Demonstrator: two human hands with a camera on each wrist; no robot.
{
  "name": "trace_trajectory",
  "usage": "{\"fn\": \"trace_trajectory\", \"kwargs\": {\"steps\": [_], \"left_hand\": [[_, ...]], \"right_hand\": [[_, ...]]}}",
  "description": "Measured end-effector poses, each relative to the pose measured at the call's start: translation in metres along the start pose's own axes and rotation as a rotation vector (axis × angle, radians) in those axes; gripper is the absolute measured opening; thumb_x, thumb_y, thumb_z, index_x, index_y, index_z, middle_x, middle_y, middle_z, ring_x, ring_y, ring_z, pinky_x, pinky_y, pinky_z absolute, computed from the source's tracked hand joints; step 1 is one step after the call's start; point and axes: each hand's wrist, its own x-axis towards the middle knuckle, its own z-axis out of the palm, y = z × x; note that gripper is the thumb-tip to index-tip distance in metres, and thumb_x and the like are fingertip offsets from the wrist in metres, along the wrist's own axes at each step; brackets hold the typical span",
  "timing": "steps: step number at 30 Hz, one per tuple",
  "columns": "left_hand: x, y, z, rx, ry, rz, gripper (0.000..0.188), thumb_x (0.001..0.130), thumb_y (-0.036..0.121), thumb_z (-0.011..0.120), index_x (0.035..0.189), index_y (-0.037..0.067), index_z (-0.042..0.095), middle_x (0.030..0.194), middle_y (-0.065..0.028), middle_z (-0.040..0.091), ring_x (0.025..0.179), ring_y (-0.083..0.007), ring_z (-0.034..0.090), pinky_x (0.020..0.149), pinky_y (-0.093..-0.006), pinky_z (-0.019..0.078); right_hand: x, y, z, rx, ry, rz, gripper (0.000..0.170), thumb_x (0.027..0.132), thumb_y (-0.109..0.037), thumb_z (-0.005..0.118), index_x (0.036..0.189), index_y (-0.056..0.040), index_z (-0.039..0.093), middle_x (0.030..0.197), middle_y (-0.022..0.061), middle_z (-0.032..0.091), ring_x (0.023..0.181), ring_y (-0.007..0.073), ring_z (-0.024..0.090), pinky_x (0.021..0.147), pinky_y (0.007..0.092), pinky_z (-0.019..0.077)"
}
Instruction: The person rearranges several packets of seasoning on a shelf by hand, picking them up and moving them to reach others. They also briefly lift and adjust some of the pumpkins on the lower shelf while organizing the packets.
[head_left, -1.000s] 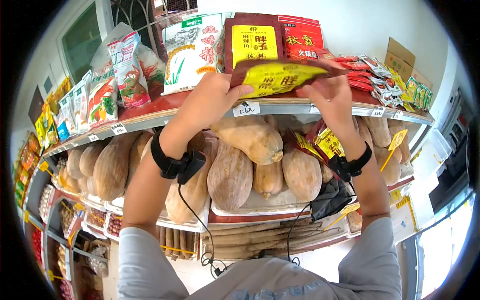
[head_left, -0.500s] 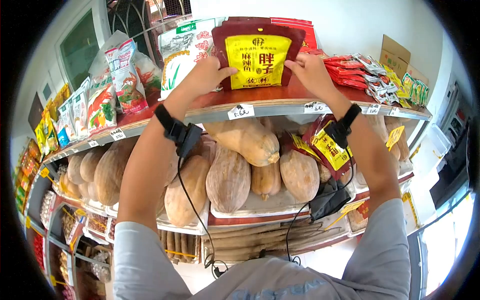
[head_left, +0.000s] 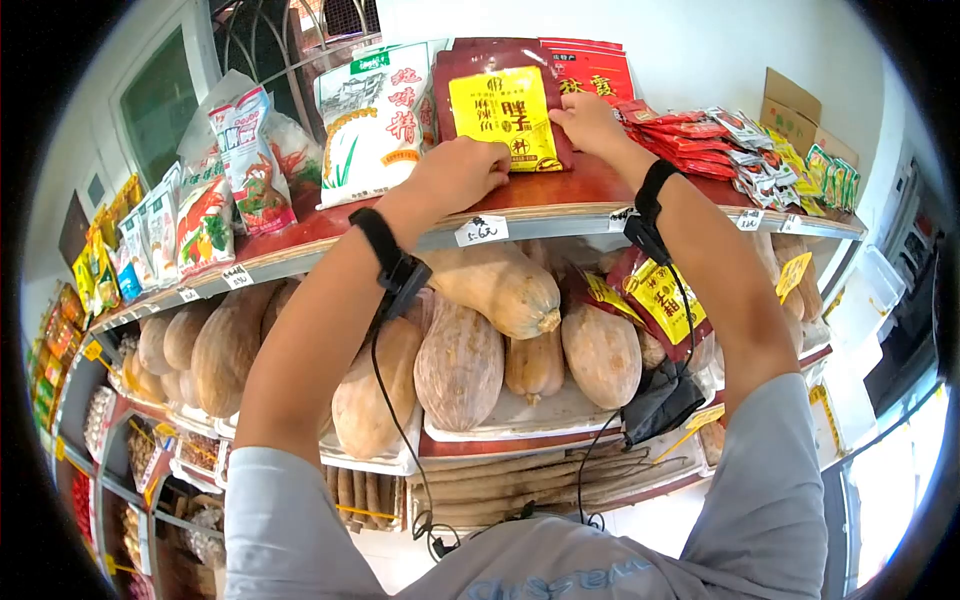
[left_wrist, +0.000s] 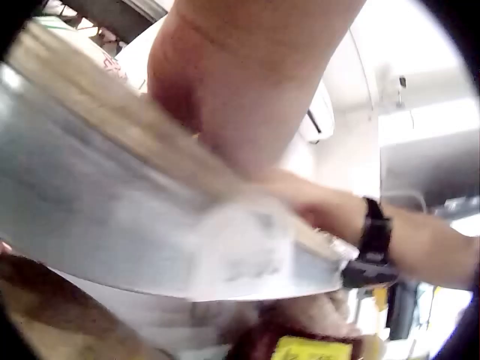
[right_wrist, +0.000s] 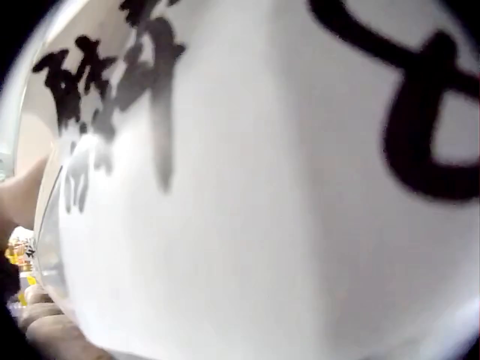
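Note:
A maroon seasoning packet (head_left: 500,112) with a yellow label stands on the top shelf, leaning against similar maroon packets. My right hand (head_left: 590,122) pinches its right edge, thumb toward the front. At the lower left corner of the packet is my left hand (head_left: 462,172), its fingers bent and overlapping the yellow label; I cannot tell whether they grip the corner. A big white bag (head_left: 375,125) with red characters stands just left of the packet. In the right wrist view, a handwritten price label (right_wrist: 225,225) fills most of the picture and hides the hand.
Red bags (head_left: 590,70) stand behind my right hand, with a pile of small red sachets (head_left: 690,140) beside them. The shelf edge (head_left: 400,243) carries price tags. Below lie several pumpkins (head_left: 458,360) and more maroon packets (head_left: 660,295). Cables hang from both wrist straps.
The packet came upright from a tilted, lifted position and has moved back and slightly left against the others. My left hand shifted right and down to its lower corner; my right hand stayed on its right edge.

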Motion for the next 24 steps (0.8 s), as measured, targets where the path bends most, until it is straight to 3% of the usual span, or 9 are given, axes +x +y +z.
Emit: {"fn": "trace_trajectory", "kwargs": {"steps": [3, 5, 6, 9, 11, 13, 18, 23, 24], "left_hand": [[0.009, -0.012, 0.006, 0.051, 0.001, -0.046, 0.015, 0.088, 0.024, 0.062, 0.094, 0.01, 0.063, 0.087, -0.0132, 0.068, 0.084, -0.0328, 0.065, 0.073, -0.0449, 0.0506], [0.016, -0.015, 0.009, 0.049, -0.009, -0.046, 0.016, 0.088, 0.024, 0.06, 0.094, 0.01, 0.063, 0.087, -0.0132, 0.068, 0.084, -0.0333, 0.065, 0.072, -0.045, 0.0505], [0.018, -0.015, 0.01, 0.05, -0.022, -0.048, 0.016, 0.089, 0.024, 0.059, 0.094, 0.009, 0.063, 0.088, -0.0132, 0.068, 0.084, -0.0338, 0.065, 0.072, -0.0452, 0.0505], [0.017, -0.007, 0.016, 0.166, 0.009, -0.085, 0.017, 0.091, 0.024, 0.056, 0.094, 0.008, 0.063, 0.09, -0.0137, 0.068, 0.086, -0.0336, 0.065, 0.073, -0.0459, 0.0504], [0.012, -0.003, 0.018, 0.116, 0.057, -0.05, 0.018, 0.091, 0.022, 0.055, 0.096, 0.008, 0.064, 0.091, -0.0142, 0.068, 0.087, -0.0336, 0.065, 0.074, -0.0456, 0.0506], [0.006, 0.001, 0.02, 0.059, 0.107, -0.015, 0.018, 0.091, 0.02, 0.054, 0.099, 0.008, 0.064, 0.093, -0.0146, 0.068, 0.088, -0.0335, 0.064, 0.076, -0.0453, 0.0508], [0.007, -0.003, 0.027, -0.08, 0.2, 0.096, 0.023, 0.09, 0.012, 0.052, 0.108, 0.007, 0.065, 0.103, -0.0164, 0.067, 0.095, -0.0335, 0.063, 0.083, -0.0412, 0.0509], [0.007, -0.006, 0.029, -0.158, 0.243, 0.164, 0.025, 0.089, 0.01, 0.053, 0.11, 0.005, 0.065, 0.105, -0.0187, 0.066, 0.097, -0.0348, 0.063, 0.085, -0.0397, 0.0505], [0.005, -0.003, 0.025, -0.174, 0.23, 0.116, 0.025, 0.089, 0.01, 0.054, 0.11, 0.004, 0.065, 0.104, -0.0187, 0.066, 0.096, -0.0349, 0.063, 0.085, -0.0396, 0.0504]], "right_hand": [[0.011, 0.013, 0.005, 0.167, 0.028, 0.007, 0.032, 0.085, -0.031, 0.063, 0.081, 0.0007, 0.064, 0.081, 0.019, 0.065, 0.078, 0.0334, 0.064, 0.069, 0.0412, 0.049], [0.012, 0.023, 0.009, 0.226, -0.064, 0.043, 0.03, 0.09, -0.027, 0.063, 0.09, 0.0026, 0.064, 0.075, 0.0089, 0.066, 0.066, 0.0123, 0.06, 0.059, 0.0304, 0.0466], [0.011, 0.028, 0.011, 0.224, -0.065, 0.045, 0.03, 0.09, -0.027, 0.063, 0.09, 0.0026, 0.064, 0.075, 0.0089, 0.066, 0.066, 0.0123, 0.06, 0.059, 0.0304, 0.0466], [-0.002, 0.031, 0.009, 0.433, -0.156, -0.013, 0.052, 0.074, -0.037, 0.078, 0.101, 0.0049, 0.063, 0.082, 0.0124, 0.068, 0.076, 0.0218, 0.064, 0.068, 0.0331, 0.0487], [-0.024, 0.027, -0.005, 0.368, -0.176, -0.013, 0.06, 0.07, -0.036, 0.083, 0.106, 0.0067, 0.061, 0.085, 0.0102, 0.068, 0.078, 0.0188, 0.064, 0.069, 0.0306, 0.0493], [-0.042, 0.024, -0.014, 0.349, -0.275, -0.07, 0.056, 0.07, -0.035, 0.082, 0.104, 0.005, 0.062, 0.083, 0.01, 0.068, 0.077, 0.0181, 0.064, 0.069, 0.0307, 0.0496], [-0.037, 0.023, -0.011, -0.028, -0.141, -0.086, 0.029, 0.073, -0.03, 0.081, 0.081, -0.0029, 0.071, 0.07, 0.0111, 0.066, 0.065, 0.0184, 0.062, 0.062, 0.0327, 0.049], [-0.06, 0.014, -0.028, 0.007, -0.178, -0.146, 0.029, 0.076, -0.027, 0.078, 0.086, -0.0006, 0.07, 0.073, 0.0112, 0.068, 0.067, 0.0181, 0.063, 0.063, 0.0315, 0.0492], [-0.075, 0.009, -0.037, 0.083, -0.013, -0.177, 0.026, 0.079, -0.024, 0.075, 0.088, -0.0001, 0.069, 0.074, 0.0111, 0.068, 0.067, 0.018, 0.063, 0.063, 0.0309, 0.0492]]}}
